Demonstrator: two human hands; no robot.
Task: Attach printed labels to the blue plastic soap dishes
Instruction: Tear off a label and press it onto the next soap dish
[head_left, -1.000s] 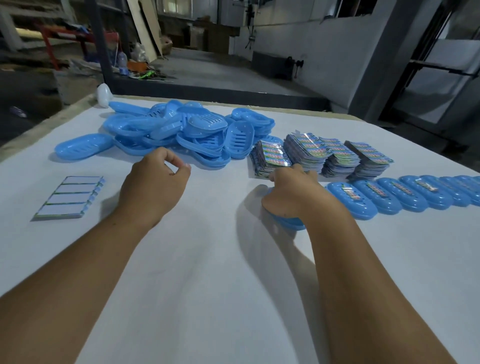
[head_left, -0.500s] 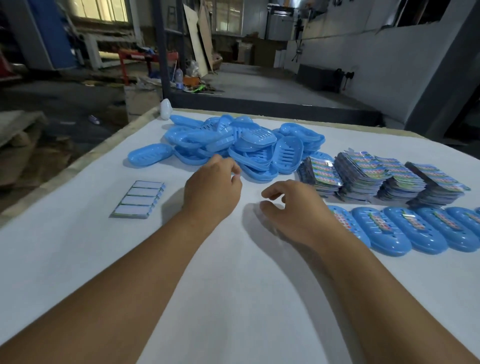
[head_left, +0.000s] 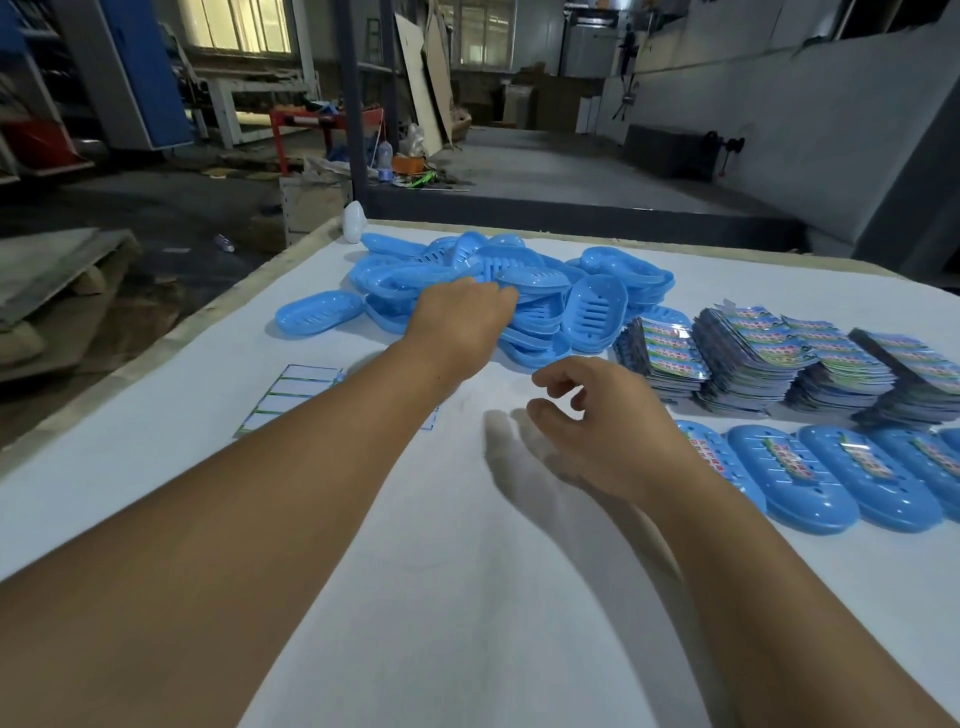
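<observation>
A: How should this pick go?

B: Take 1 dish only. The pile (head_left: 498, 296) near the worktop's (head_left: 415, 571) far left corner is tangled, so I'd lift a top dish straight up by its rim rather than drag it, or the neighbours may slide off.

A: Where's the left hand (head_left: 462, 325)?

B: At the pile's near edge, fingers curled down onto the top dishes. Its fingertips are hidden behind the knuckles, so I can't tell whether it has 1 pinched or only touches it.

A: And the right hand (head_left: 602, 426)?

B: Hovering above bare worktop, fingers loosely curled with thumb and forefinger apart, holding nothing. The label stacks (head_left: 753, 358) lie just beyond it toward the right edge, and the labelled dishes (head_left: 826, 473) sit in a row beside its wrist.

A: Its best move?

B: Likely to peel a label while the dish comes over.
</observation>
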